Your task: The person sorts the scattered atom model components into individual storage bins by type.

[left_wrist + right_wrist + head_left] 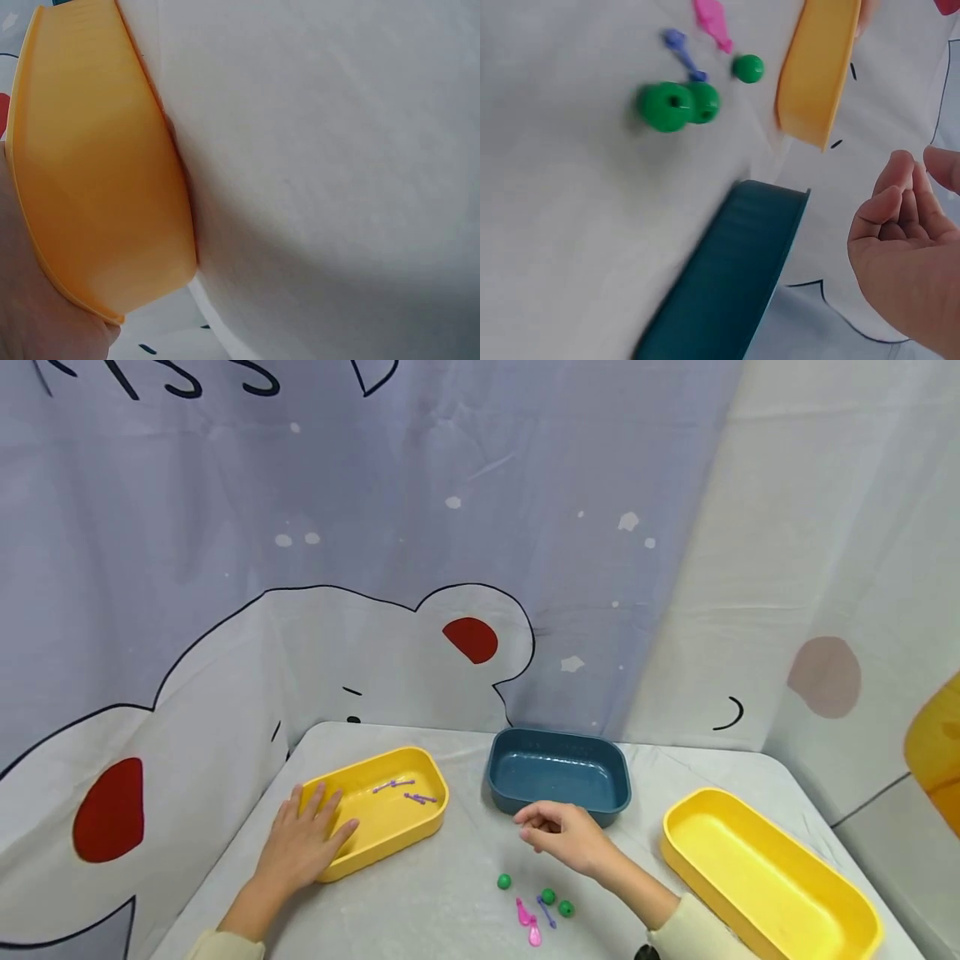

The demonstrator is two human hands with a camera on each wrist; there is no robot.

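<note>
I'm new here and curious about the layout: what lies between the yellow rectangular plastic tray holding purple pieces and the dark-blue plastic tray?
Nothing: in the head view, only bare white cloth separates that yellow tray from the dark-blue tray.

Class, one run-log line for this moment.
left hand: rests on left yellow tray | right hand: visibly empty, near blue tray | table: three green balls, two pink pieces, purple stick

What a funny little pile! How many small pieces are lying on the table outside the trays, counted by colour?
Green beads: 3
Pink pieces: 2
Purple-blue piece: 1
Total: 6
</note>
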